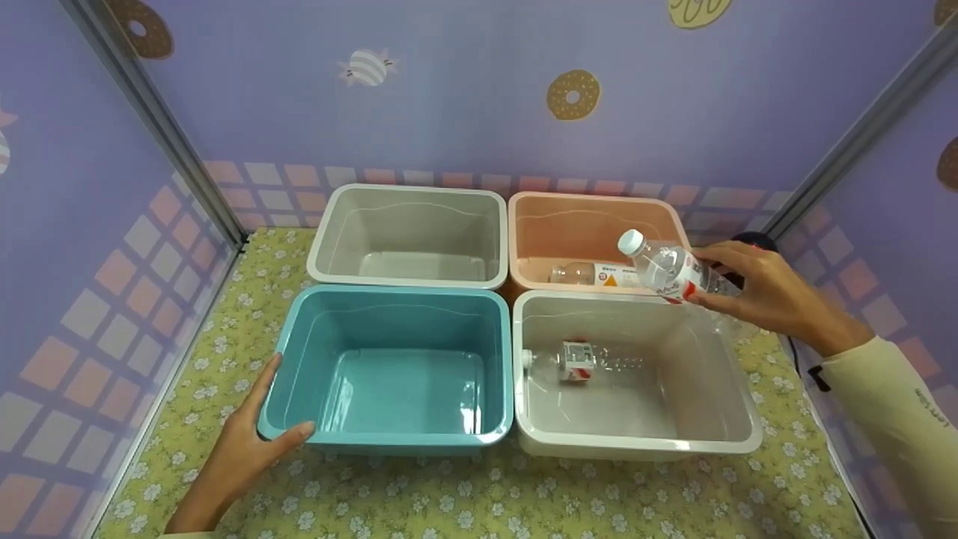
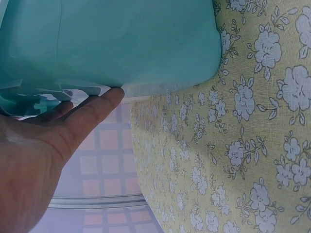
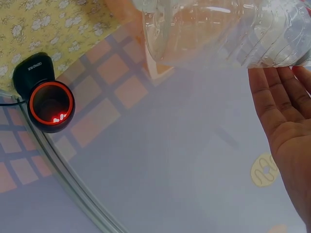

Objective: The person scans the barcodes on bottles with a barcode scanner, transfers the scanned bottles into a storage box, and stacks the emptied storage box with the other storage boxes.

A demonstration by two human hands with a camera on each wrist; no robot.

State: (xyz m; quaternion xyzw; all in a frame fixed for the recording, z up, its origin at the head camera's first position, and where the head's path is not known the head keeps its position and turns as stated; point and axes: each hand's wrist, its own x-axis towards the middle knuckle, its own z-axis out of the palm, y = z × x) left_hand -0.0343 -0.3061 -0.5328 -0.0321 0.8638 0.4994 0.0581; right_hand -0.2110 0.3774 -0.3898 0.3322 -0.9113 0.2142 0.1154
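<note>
My right hand (image 1: 763, 292) grips a clear plastic bottle (image 1: 662, 266) with a white cap and a red-and-white label. The bottle is tilted, cap to the left, above the rims of the two right-hand bins. In the right wrist view its ribbed clear body (image 3: 204, 34) lies against the fingers (image 3: 272, 97). My left hand (image 1: 243, 442) rests at the near left corner of the blue-green bin (image 1: 397, 442), thumb at the front rim, fingers straight along the side. Another bottle (image 1: 576, 361) lies in the near right whitish bin (image 1: 636, 445).
Behind stand a grey bin (image 1: 408, 283) and an orange bin (image 1: 591, 201); a bottle (image 1: 591, 274) lies in the orange one. A black scanner-like device (image 3: 48, 102) with a red-lit ring sits near the back right corner. Patterned walls (image 1: 464, 112) enclose the flowered cloth (image 1: 419, 501).
</note>
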